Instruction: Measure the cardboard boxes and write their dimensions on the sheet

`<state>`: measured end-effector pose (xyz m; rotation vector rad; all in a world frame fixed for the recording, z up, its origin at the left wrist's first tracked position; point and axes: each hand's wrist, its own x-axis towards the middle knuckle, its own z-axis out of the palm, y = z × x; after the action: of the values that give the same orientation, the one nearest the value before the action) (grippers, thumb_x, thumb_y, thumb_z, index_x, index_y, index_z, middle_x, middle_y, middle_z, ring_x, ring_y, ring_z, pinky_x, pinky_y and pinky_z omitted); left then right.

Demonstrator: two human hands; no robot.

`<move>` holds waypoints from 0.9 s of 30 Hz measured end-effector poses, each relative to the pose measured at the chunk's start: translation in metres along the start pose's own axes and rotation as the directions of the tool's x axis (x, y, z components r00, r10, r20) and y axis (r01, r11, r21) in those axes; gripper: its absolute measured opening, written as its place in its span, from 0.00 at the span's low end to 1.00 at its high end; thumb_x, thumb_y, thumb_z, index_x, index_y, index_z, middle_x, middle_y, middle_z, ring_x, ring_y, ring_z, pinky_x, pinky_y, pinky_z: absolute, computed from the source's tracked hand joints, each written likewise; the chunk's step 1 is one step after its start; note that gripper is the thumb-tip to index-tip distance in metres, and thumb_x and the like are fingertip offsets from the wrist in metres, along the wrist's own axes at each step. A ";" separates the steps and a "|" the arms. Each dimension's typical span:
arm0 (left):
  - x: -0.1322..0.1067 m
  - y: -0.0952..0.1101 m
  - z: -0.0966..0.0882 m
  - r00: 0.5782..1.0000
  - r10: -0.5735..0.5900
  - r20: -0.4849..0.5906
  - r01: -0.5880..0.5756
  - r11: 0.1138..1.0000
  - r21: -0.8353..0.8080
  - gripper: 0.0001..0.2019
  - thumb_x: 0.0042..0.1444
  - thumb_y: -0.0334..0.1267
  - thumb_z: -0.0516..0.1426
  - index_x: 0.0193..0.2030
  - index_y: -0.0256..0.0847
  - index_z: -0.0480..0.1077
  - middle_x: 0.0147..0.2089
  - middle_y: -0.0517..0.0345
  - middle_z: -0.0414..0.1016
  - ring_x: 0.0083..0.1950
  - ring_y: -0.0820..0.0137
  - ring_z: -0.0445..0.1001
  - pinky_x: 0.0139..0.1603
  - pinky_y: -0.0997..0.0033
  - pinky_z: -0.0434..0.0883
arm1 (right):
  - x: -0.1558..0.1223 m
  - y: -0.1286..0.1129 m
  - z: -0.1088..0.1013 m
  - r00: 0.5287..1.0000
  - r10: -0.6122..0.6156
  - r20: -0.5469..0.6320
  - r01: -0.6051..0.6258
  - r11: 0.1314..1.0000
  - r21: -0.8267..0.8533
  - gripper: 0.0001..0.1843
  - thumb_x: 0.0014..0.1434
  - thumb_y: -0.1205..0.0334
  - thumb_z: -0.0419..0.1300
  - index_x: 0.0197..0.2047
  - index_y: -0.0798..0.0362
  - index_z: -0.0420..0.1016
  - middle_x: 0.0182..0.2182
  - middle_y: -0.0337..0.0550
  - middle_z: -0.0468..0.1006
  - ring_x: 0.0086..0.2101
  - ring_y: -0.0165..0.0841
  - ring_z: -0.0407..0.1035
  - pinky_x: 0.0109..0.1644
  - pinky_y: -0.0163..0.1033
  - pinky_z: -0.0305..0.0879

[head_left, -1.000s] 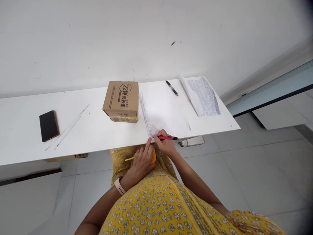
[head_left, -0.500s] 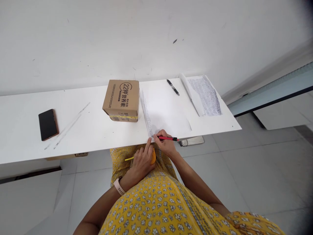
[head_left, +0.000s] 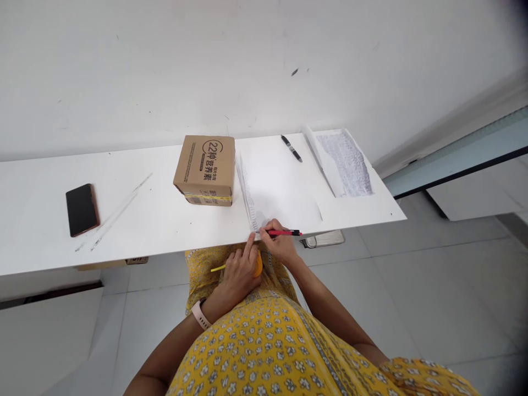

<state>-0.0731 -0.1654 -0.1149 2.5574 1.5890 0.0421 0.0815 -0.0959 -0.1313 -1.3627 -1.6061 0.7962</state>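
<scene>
My right hand point(head_left: 280, 242) is closed on a red pen point(head_left: 284, 232) with black parts, its tip at the near left corner of a white paper sheet point(head_left: 284, 190). Handwriting runs along the sheet's left edge. My left hand point(head_left: 240, 268) is closed around an orange tape measure point(head_left: 258, 265), mostly hidden by the fingers, with its yellow tape sticking out to the left. The left index finger reaches up to the table edge, beside the pen tip and the paper's corner.
On the white table point(head_left: 124, 231), a cardboard box point(head_left: 206, 165) stands left of the paper and a phone point(head_left: 82, 210) lies farther left. A black pen point(head_left: 291, 148) lies on the sheet's far part. Handwritten paper point(head_left: 346, 162) lies at the right end, near the wall point(head_left: 165, 66).
The red pen has shifted very slightly at the paper's near left corner. My left hand and the tape measure stay in place.
</scene>
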 end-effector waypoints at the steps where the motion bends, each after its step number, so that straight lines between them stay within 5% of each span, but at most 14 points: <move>1: 0.000 0.000 0.000 1.000 0.000 0.002 0.000 1.000 0.001 0.30 0.51 0.36 0.60 0.62 0.33 0.66 0.77 0.43 0.51 0.45 0.57 0.77 0.43 0.57 0.76 | 0.000 0.000 0.000 1.000 0.000 -0.002 0.000 1.000 -0.002 0.11 0.61 0.54 0.56 0.29 0.47 0.61 0.22 0.33 0.64 0.24 0.31 0.62 0.31 0.38 0.59; 27: 0.000 0.001 -0.002 1.000 -0.019 0.024 0.019 1.000 -0.019 0.29 0.51 0.36 0.60 0.62 0.35 0.66 0.77 0.44 0.50 0.48 0.56 0.77 0.44 0.57 0.76 | 0.001 -0.001 0.001 1.000 -0.019 -0.025 0.018 0.999 -0.041 0.11 0.61 0.55 0.55 0.29 0.47 0.59 0.22 0.33 0.63 0.24 0.30 0.60 0.31 0.37 0.58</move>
<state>-0.0723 -0.1660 -0.1132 2.5186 1.5963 0.0249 0.0804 -0.0952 -0.1306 -1.3792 -1.6212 0.7363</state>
